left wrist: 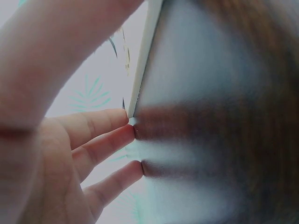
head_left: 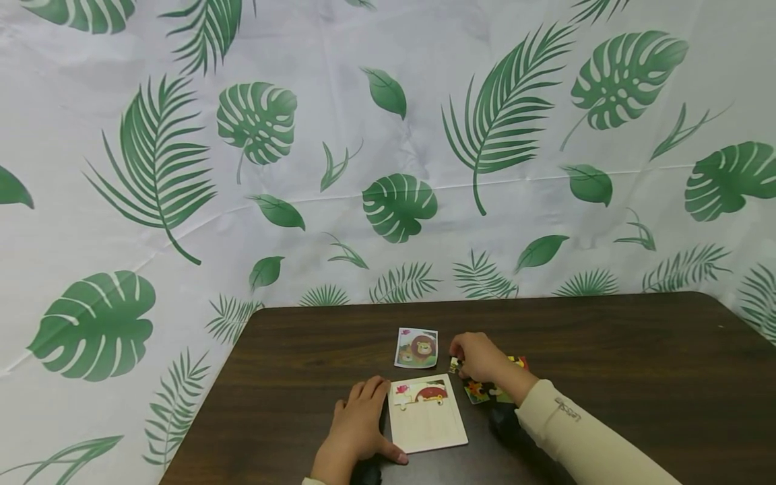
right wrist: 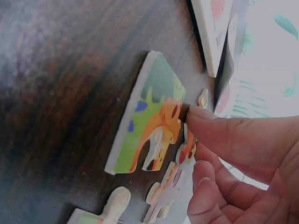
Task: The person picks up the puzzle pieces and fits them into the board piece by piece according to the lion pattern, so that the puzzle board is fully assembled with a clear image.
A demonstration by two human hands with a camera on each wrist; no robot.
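Presently, board (head view): one board (head_left: 424,428) lies flat on the table (head_left: 636,377) between the hands; fitted pieces (head_left: 430,393) line its far end (seams too small to count), the remainder bare.
Left hand: one left hand (head_left: 359,421) spread along the board's left edge, thumb at the near corner, probably to brace it; digits apart, clamped on nothing.
Card: one card (head_left: 416,348), lion side up beyond the board, presumably placed for easy viewing.
Right hand: one right hand (head_left: 479,357), bent over the loose pieces (head_left: 475,392) right of the board, a placement that likely keeps them within reach.
Fingertips (left wrist view): three fingertips (left wrist: 133,131) in a row, apart; the uppermost meets the board's edge, apparently as a side stop.
Orange piece (right wrist view): one orange piece (right wrist: 161,112), flat, picture up, just beside the right thumb.
Right grip: thumb and fingers close together; whether they pinch a piece, cannot tell.
Loose count: at least five, one cut off by the picture's edge.
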